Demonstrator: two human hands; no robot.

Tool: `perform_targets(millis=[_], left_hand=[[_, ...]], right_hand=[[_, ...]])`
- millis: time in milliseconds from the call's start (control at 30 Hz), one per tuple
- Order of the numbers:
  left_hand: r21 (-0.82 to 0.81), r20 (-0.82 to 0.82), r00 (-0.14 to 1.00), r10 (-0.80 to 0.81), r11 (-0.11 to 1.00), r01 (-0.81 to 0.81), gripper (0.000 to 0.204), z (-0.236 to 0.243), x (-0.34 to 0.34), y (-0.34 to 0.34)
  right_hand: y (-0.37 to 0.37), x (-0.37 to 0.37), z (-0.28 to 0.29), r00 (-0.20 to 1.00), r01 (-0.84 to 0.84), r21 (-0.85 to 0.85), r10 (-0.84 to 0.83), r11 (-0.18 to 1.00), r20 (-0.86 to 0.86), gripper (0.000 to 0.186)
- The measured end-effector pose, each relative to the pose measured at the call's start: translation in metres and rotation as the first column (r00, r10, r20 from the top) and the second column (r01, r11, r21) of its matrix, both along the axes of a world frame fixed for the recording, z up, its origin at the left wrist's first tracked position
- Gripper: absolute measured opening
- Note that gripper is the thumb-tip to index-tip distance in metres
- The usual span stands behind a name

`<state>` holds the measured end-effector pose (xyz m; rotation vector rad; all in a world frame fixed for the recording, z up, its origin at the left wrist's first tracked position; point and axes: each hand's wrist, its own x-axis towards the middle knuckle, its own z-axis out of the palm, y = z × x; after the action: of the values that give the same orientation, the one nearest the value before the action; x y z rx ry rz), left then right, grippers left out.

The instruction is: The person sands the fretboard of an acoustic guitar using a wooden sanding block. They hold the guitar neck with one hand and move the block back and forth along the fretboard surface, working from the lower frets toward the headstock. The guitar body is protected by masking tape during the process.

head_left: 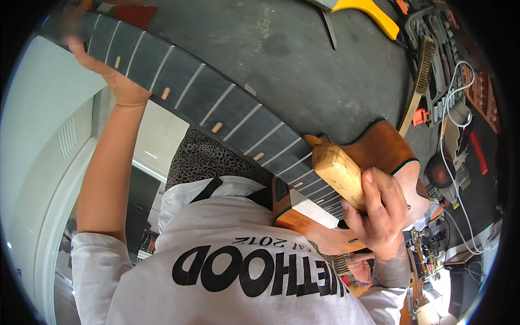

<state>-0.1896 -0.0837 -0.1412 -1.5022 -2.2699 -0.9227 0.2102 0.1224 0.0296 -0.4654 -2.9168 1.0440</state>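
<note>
An acoustic guitar with a brown body point(374, 143) lies across in front of me. Its dark fretboard point(211, 103), with silver frets and pale inlays, slants up to the far left. My left hand point(111, 76) is closed around the neck near its far-left end, the fingertips partly blurred. In my right hand point(382, 208) is a pale wooden block point(341, 176), gripped by thumb and fingers. The block rests over the upper frets, close to the guitar body, and hides part of the fretboard. Its underside is out of sight.
The dark worktop point(292, 59) spreads beyond the guitar. A yellow-handled tool point(374, 16) lies at its far edge. To the right are a wooden-handled brush point(420, 76), an orange-red clip point(420, 116), a white cable point(447, 146) and assorted hand tools.
</note>
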Motion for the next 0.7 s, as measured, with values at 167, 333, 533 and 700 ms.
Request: perform_targets(millis=[167, 333, 533, 700], left_hand=[[0.017, -0.026, 1.0, -0.016, 1.0, 0.016, 0.121, -0.004, 0.0, 0.001], [-0.003, -0.015, 1.0, -0.013, 1.0, 0.013, 0.119, -0.007, -0.001, -0.004], [0.037, -0.04, 0.998, -0.051, 0.998, 0.053, 0.12, -0.002, 0.001, 0.006], [0.054, -0.089, 0.996, -0.009, 0.998, 0.013, 0.11, -0.006, 0.006, 0.005]], right_hand=[[-0.006, -0.033, -0.005, 0.999, -0.008, 0.005, 0.008, 1.0, -0.039, 0.067], [-0.01, -0.091, -0.012, 0.996, -0.015, 0.06, 0.02, 0.998, -0.082, 0.067], [-0.02, -0.197, -0.021, 0.989, 0.082, 0.023, -0.078, 0.996, -0.124, 0.058], [-0.009, -0.162, 0.006, 0.94, 0.339, -0.107, -0.331, 0.935, 0.086, 0.059]])
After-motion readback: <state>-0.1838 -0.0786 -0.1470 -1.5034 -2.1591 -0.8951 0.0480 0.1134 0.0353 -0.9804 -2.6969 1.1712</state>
